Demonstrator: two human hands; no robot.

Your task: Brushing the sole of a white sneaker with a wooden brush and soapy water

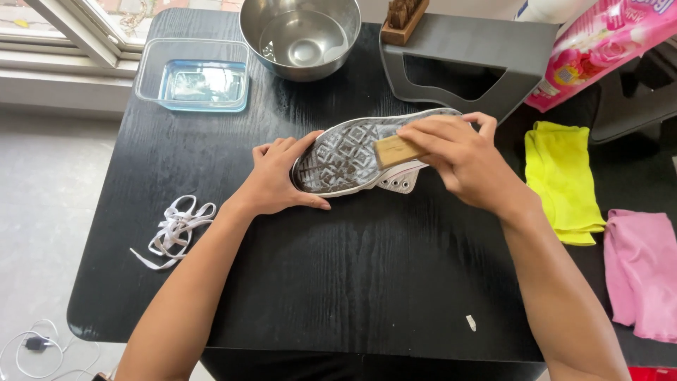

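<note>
So the left hand [278,176] grips the upturned sneaker [352,155] by its heel, the right hand [455,159] clamps a wooden brush [396,150] mid-sole; soapy sole looks half-scrubbed, laces [175,229] already out.

Sitting on the counter [367,282]: one shoe [352,152], one brush [396,150], one steel bowl [300,35], one glass dish [194,74], two cloths, yellow [560,180] and pink [642,271], one lace bundle [175,229].

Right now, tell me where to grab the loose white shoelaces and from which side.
Take the shoelaces at the bunched loops in the middle, coming from above. They lie flat in a tangle on the black table near its left edge, nothing over them; the trailing ends would just slip out.
</note>
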